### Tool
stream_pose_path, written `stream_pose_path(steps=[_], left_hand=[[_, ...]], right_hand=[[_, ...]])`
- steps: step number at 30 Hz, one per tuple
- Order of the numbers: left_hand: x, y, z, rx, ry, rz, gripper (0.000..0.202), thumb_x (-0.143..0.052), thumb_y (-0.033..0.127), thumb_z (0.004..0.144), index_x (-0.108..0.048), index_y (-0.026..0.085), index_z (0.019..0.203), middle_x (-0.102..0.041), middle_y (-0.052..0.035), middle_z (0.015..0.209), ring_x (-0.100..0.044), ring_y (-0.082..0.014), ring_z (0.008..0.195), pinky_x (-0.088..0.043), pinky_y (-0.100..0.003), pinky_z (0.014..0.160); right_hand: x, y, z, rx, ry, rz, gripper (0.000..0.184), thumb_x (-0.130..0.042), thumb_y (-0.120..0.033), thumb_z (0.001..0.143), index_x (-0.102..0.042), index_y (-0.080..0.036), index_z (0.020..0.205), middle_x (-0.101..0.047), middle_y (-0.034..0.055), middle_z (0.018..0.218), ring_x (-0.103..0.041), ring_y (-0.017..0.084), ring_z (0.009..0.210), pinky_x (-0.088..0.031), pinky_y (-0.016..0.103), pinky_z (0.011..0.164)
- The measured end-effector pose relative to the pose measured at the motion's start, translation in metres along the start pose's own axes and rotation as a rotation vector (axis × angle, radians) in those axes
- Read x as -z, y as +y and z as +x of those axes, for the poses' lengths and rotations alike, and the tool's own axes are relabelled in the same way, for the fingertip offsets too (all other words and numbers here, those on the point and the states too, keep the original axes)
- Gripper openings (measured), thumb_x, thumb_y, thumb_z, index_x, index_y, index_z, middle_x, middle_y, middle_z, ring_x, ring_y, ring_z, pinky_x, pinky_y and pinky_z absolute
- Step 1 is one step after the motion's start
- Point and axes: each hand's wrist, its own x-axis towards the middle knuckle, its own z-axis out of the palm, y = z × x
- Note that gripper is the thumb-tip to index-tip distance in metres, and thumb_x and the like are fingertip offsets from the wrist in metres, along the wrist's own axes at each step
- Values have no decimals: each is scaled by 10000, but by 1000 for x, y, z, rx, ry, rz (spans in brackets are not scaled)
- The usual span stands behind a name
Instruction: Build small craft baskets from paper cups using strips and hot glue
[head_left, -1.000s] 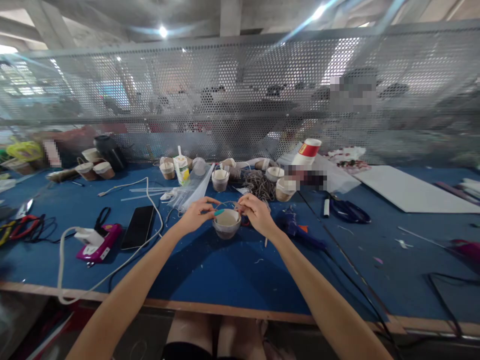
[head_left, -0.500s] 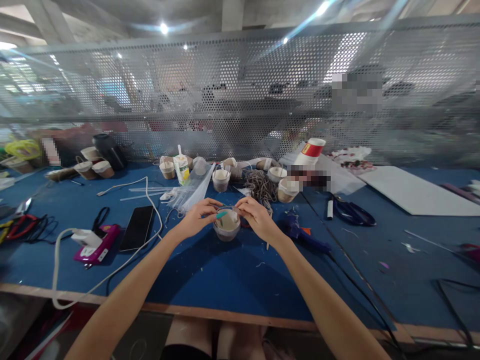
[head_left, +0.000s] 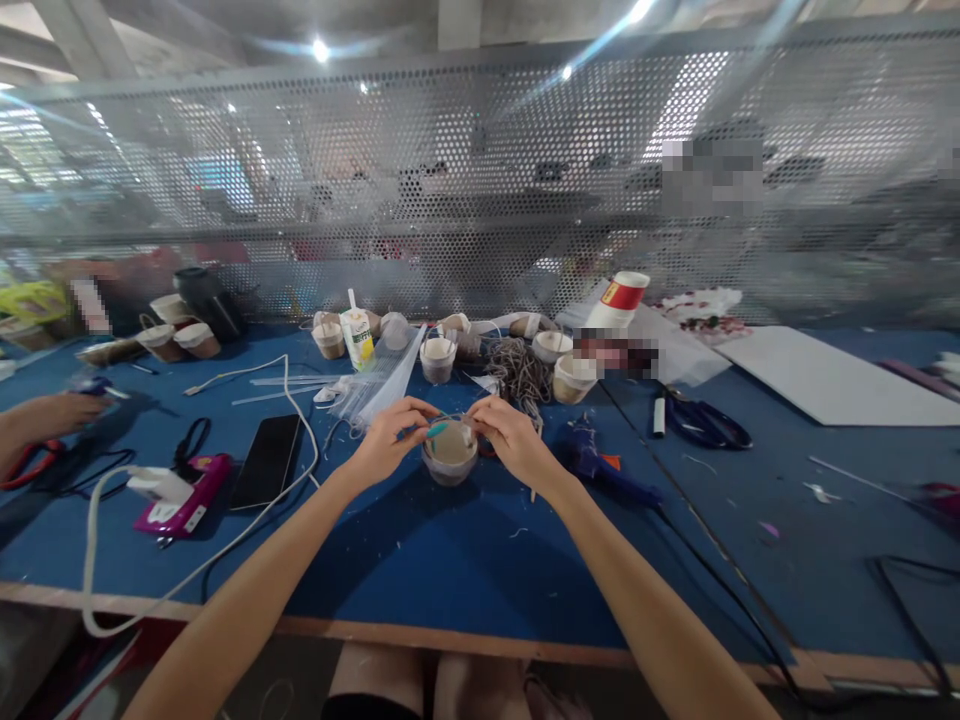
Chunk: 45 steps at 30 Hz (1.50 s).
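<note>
In the middle of the blue table stands a small pale cup (head_left: 450,470) with a wrapped outside and a thin strand across its top. My left hand (head_left: 391,438) pinches at the cup's left rim, its teal nails showing over the opening. At the opposite side, my right hand (head_left: 511,437) has thumb and fingers closed on the rim, by a small white piece. Whether the fingers grip the rim itself or only the strand is hard to make out. Close behind my right hand lies a heap of grey-brown cord (head_left: 517,372).
A blue glue gun (head_left: 604,468) and scissors (head_left: 705,422) lie to the right. At left are a phone (head_left: 265,462), a purple power strip (head_left: 184,500) with a looping white cable, and another person's hand (head_left: 64,413) with a blue tool. Several similar cups stand behind.
Another person's hand with a blue tool has come in at the far left. The view has shifted slightly; my hands stay at the cup's rim.
</note>
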Motion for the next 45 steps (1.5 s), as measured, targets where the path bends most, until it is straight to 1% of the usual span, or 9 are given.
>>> stream_pose_path(steps=[7, 14, 17, 21, 27, 33, 39, 42, 45], left_hand=[[-1, -2, -1, -28, 83, -113, 280, -489, 391, 827, -627, 152, 777, -653, -87, 809, -592, -176, 798, -458, -316, 760], [-4, 7, -4, 181, 15, -378, 236, -559, 366, 785, -634, 149, 843, -668, -55, 753, -617, -152, 699, -490, -274, 674], [-6, 10, -3, 249, 78, -425, 223, -597, 357, 752, -632, 143, 804, -657, -29, 650, -613, -137, 608, -498, -268, 633], [-5, 14, 1, 315, 217, -463, 245, -636, 387, 703, -619, 144, 737, -635, -6, 573, -591, -123, 548, -476, -246, 574], [-3, 11, 4, 387, 93, -591, 365, -609, 472, 704, -585, 133, 572, -543, 19, 454, -483, -73, 438, -392, -206, 494], [-5, 5, 3, 379, 174, -596, 355, -618, 455, 702, -557, 137, 556, -496, 36, 422, -428, -59, 418, -335, -196, 472], [0, 5, 4, 396, 155, -519, 352, -602, 469, 707, -580, 136, 594, -486, 38, 421, -401, -57, 401, -305, -197, 444], [-1, 9, 4, 399, 156, -515, 367, -599, 482, 708, -568, 139, 580, -470, 43, 421, -389, -53, 405, -293, -194, 445], [-4, 18, 3, 432, 80, -538, 395, -607, 495, 695, -547, 138, 538, -441, 50, 403, -360, -46, 394, -274, -191, 433]], right_hand=[[-4, -1, 0, 61, 142, 23, 249, -418, -266, 890, -578, -187, 716, -614, 74, 811, -546, 182, 820, -429, 328, 761], [-5, -14, 0, -104, 359, 71, 323, -446, -382, 870, -618, -214, 653, -608, 31, 640, -530, 180, 727, -421, 320, 727], [-5, -15, 0, -146, 416, 100, 338, -431, -410, 871, -618, -210, 673, -608, 32, 686, -539, 180, 745, -418, 316, 729], [-7, -12, 0, -166, 361, 149, 322, -438, -415, 866, -615, -203, 701, -585, 30, 694, -546, 180, 753, -422, 313, 720], [-7, -10, 0, -162, 348, 183, 338, -435, -441, 860, -573, -205, 662, -583, 32, 698, -550, 180, 749, -428, 317, 711], [-9, -8, 0, -174, 323, 201, 344, -434, -459, 855, -581, -209, 669, -587, 32, 691, -548, 175, 717, -436, 309, 680], [-6, -13, 0, -178, 310, 233, 351, -458, -468, 839, -587, -193, 662, -606, 43, 729, -557, 177, 762, -437, 303, 686], [-2, -18, 0, -219, 198, 390, 347, -508, -500, 796, -584, -177, 696, -610, 35, 691, -555, 146, 661, -442, 276, 609], [-1, -22, 0, -317, 33, 642, 395, -536, -552, 746, -537, -165, 662, -584, 1, 552, -497, 94, 450, -398, 222, 438]])
